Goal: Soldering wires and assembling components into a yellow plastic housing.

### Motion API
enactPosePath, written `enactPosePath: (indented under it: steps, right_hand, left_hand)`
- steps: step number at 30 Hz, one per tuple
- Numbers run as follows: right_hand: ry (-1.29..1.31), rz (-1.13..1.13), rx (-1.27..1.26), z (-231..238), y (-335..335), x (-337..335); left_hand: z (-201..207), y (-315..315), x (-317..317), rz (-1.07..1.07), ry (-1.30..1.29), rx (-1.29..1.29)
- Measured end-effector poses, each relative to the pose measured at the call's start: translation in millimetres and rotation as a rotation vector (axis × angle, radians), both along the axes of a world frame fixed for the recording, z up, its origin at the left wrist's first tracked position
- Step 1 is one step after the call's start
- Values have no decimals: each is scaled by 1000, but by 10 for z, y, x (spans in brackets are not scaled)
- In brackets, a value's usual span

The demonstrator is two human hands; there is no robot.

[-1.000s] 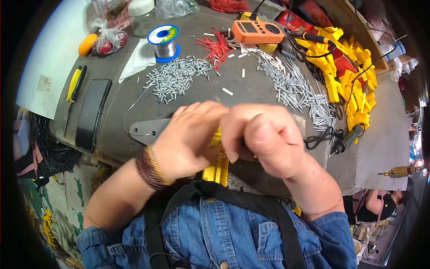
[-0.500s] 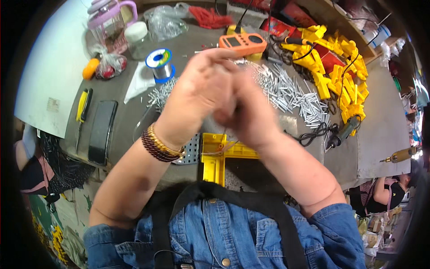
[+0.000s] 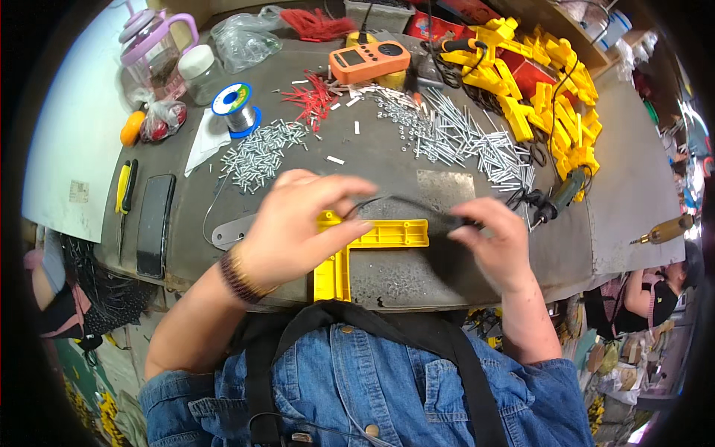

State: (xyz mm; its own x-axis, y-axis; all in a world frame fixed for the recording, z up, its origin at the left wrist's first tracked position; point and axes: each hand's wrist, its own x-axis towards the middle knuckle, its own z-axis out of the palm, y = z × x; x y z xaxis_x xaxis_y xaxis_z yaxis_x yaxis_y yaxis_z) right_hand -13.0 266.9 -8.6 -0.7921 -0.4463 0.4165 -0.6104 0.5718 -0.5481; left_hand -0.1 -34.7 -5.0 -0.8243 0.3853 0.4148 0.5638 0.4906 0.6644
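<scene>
My left hand [image 3: 294,227] and my right hand [image 3: 491,246] are held apart over the near edge of the grey workbench [image 3: 387,167]. A thin black cord [image 3: 406,203] runs between them. The left fingertips pinch its left end, and the right fingers pinch its thicker, dark right end. Just below the cord lies a yellow L-shaped plastic part [image 3: 376,235] flat on the bench, partly hidden by my left hand. A flat grey metal tab [image 3: 227,231] pokes out to the left of my left hand.
Piles of short metal pins [image 3: 257,156] [image 3: 462,138], red wire pieces [image 3: 313,97], an orange meter [image 3: 369,61], a solder spool [image 3: 237,108], a heap of yellow plastic parts [image 3: 547,100], a dark-handled tool [image 3: 558,195], a black phone [image 3: 154,223]. Another person [image 3: 655,294] is at the right.
My hands were clasped together and raised near the camera. They have dropped toward the bench and pulled apart, with the black cord now drawn out between them.
</scene>
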Motion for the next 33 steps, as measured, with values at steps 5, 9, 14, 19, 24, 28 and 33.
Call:
enactPosePath:
  steps: [5,9,14,19,24,28,33]
  right_hand:
    - [56,150,160,-214,-20,-20]
    - [125,99,190,-259,59,-85]
    - [284,126,228,-277,36,-126]
    - [256,136,248,-371,92,-193]
    - [-67,390,290,-140,118,-440]
    - [-133,-235,248,196,765,-1613]
    - [-82,-688,415,-349,1754,-2351]
  left_hand:
    - [-133,-61,413,-10,30,-139]
    - [-237,3,401,-82,256,-244]
    - [-213,80,372,-43,184,-363]
    - [-272,71,320,-109,180,-353]
    - [-291,105,325,93,286,-318]
    - [-229,125,305,216,240,-431]
    - [-338,123,291,185,261,-361]
